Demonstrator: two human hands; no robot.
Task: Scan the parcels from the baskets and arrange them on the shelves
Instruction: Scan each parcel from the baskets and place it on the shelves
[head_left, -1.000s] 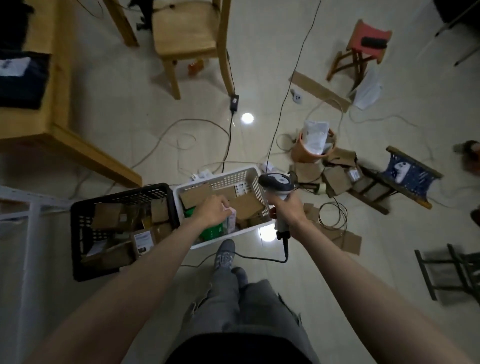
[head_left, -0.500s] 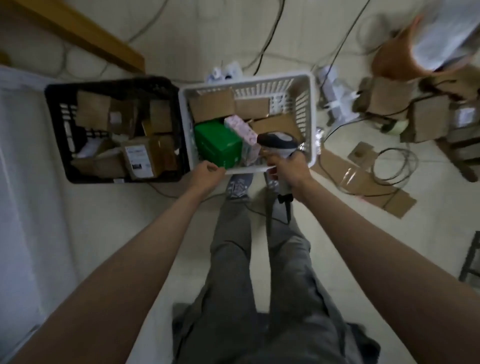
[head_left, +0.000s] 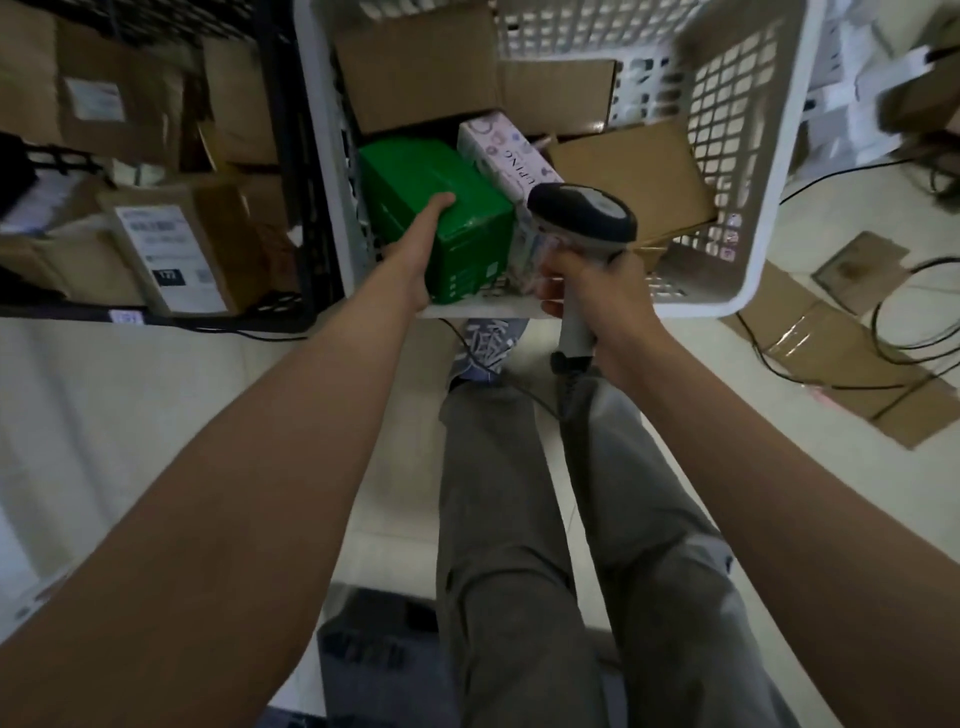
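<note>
While the left hand is taking hold of the green box in the white basket, thumb lying along its top and fingers hidden beneath, the box is at risk of snagging, since it is sitting tight against the patterned white carton and the near wall. The right hand is gripping the scanner by its handle above the basket. Glossy, rigid and sharp-edged, the green box is looking intact.
</note>
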